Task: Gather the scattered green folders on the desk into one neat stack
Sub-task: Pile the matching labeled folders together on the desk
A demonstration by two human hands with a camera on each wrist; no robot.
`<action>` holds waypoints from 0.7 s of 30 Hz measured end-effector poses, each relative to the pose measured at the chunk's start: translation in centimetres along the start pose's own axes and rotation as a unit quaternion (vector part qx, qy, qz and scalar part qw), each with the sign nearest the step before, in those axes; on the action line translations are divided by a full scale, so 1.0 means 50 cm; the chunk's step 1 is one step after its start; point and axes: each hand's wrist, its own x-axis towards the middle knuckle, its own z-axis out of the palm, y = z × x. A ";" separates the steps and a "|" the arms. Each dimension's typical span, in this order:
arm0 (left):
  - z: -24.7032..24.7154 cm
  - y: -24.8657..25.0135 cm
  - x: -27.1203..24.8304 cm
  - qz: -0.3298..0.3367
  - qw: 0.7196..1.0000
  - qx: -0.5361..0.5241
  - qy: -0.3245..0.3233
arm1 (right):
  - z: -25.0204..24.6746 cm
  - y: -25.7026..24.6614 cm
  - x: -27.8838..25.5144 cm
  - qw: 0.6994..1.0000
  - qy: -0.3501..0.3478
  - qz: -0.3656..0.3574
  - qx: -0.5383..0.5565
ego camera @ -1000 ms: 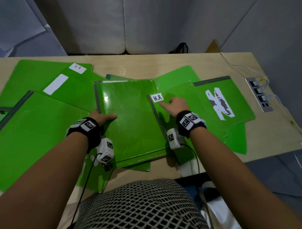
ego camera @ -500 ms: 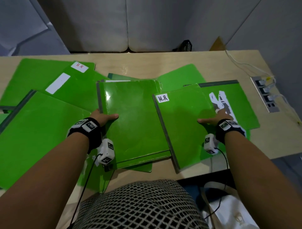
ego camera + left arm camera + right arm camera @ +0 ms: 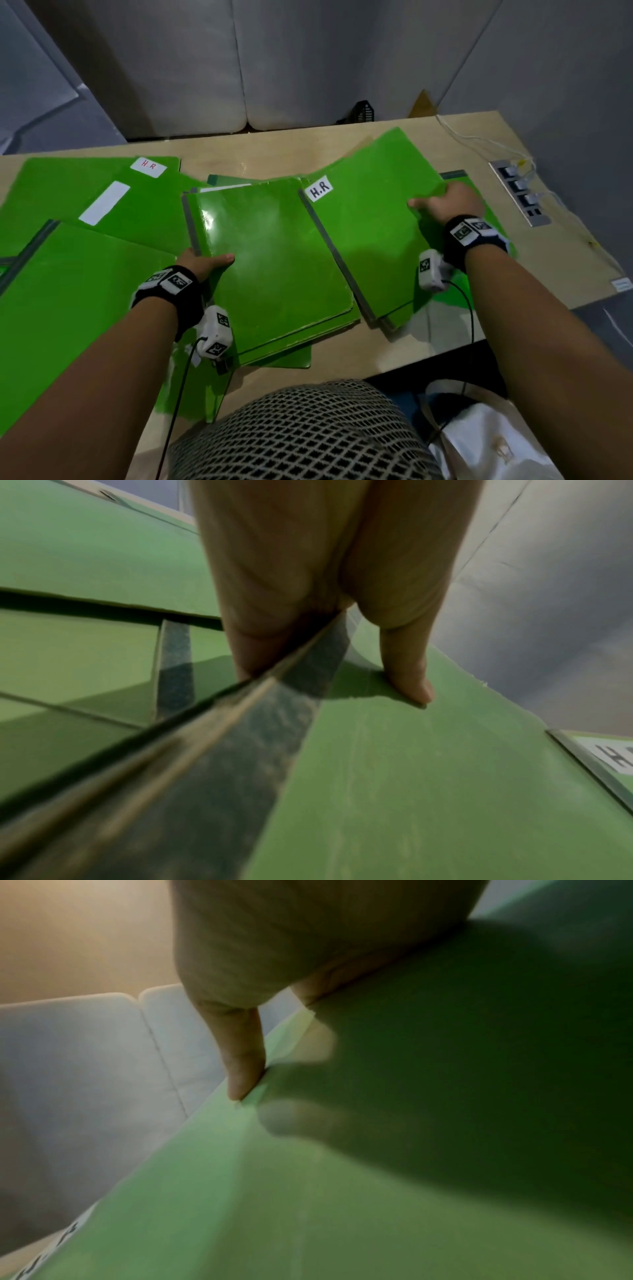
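Several green folders lie spread over the desk [image 3: 404,356]. A small pile of green folders [image 3: 274,260] sits in the middle; my left hand [image 3: 205,262] grips its grey left spine, thumb on top [image 3: 411,680], fingers under the edge. To its right, a green folder with a white "H.R" label [image 3: 373,233] is tilted up off the desk. My right hand [image 3: 445,205] pinches its right edge, thumb on top [image 3: 243,1069] and fingers beneath.
More green folders lie at the left [image 3: 68,291] and far left [image 3: 113,192], one with a red "H.R" label. Another folder [image 3: 459,174] lies under my right hand. A power strip [image 3: 520,197] with white cables sits near the desk's right edge.
My right hand went from the "H.R" label across to the folder's right edge, gripped it and lifted that side, raising the folder. My left hand stayed on the pile's spine.
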 end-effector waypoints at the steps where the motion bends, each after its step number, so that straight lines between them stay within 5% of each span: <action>1: 0.000 0.000 -0.001 0.001 1.000 0.002 0.002 | -0.010 -0.012 -0.001 1.000 0.012 -0.012 -0.018; 8: -0.006 0.006 -0.012 0.002 1.000 0.004 0.000 | -0.089 -0.083 -0.019 0.984 0.126 -0.070 -0.108; 13: -0.021 0.022 -0.010 -0.002 0.999 -0.019 -0.026 | -0.139 -0.128 -0.024 0.977 0.202 -0.064 0.010; 18: -0.024 0.028 -0.031 0.021 0.999 -0.019 -0.029 | -0.126 -0.121 -0.045 0.957 0.118 -0.007 0.263; 21: -0.023 0.030 -0.035 0.018 0.999 -0.029 -0.030 | -0.019 -0.118 -0.086 0.958 0.008 0.020 0.285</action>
